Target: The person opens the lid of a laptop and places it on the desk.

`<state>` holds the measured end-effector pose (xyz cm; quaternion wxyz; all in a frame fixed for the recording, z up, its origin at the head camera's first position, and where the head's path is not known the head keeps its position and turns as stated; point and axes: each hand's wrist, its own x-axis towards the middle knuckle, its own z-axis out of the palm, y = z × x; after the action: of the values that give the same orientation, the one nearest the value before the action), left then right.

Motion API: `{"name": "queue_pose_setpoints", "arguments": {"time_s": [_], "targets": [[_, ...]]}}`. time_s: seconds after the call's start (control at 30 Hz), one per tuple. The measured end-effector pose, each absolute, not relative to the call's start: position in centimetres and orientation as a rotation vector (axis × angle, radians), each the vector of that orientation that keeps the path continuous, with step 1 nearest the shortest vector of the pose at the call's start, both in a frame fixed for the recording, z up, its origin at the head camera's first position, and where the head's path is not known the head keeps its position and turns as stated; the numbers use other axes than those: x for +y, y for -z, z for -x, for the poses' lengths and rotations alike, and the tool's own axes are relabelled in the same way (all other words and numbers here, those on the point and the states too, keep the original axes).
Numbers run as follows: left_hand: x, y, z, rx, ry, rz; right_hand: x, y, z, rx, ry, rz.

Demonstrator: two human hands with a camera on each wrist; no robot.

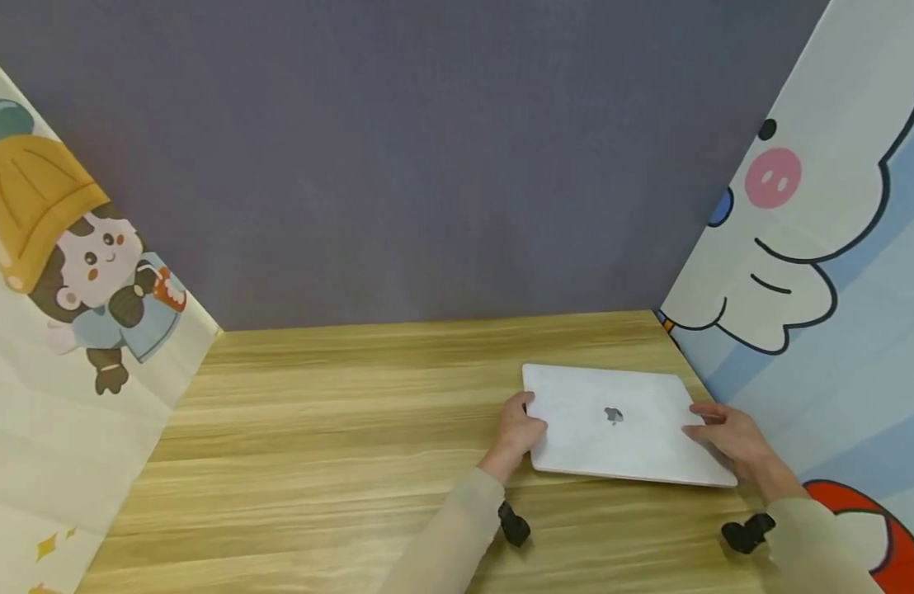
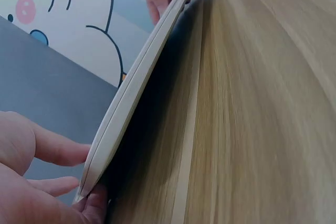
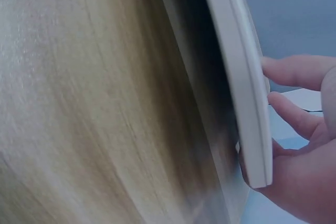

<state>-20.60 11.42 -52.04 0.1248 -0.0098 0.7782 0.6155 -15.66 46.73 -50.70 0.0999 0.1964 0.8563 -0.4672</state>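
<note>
A closed silver laptop [image 1: 613,445] with a dark apple logo on its lid is held level between both hands at the right of the table. My left hand [image 1: 518,427] grips its left edge, thumb on the lid; in the left wrist view, fingers of the left hand [image 2: 47,177] lie above and below the edge. At the opposite side, my right hand [image 1: 735,441] holds the right edge, with two fingertips on the lid. Both wrist views reveal a dark gap between the laptop's underside and the wood. Part of the right hand [image 3: 304,166] is hidden behind the laptop.
The wood-grain table [image 1: 316,454] stretches off to the left. A dark grey panel [image 1: 427,165] rises behind it. Cartoon-printed walls stand on the left [image 1: 93,462] and right [image 1: 858,371], the right one close to my right hand.
</note>
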Motion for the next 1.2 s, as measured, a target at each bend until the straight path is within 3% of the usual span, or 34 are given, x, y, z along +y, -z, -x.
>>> {"name": "queue_pose_setpoints", "arguments": {"time_s": [0.57,1.2], "targets": [[9.1,51.4,20.7,2.248,-1.763,0.012,46.7,50.4,14.2,2.343,1.571,-0.482],[4.8,50.0,21.2,2.206,-1.810,-0.086,43.2,49.7,13.7,2.565,1.500,-0.340]]}}
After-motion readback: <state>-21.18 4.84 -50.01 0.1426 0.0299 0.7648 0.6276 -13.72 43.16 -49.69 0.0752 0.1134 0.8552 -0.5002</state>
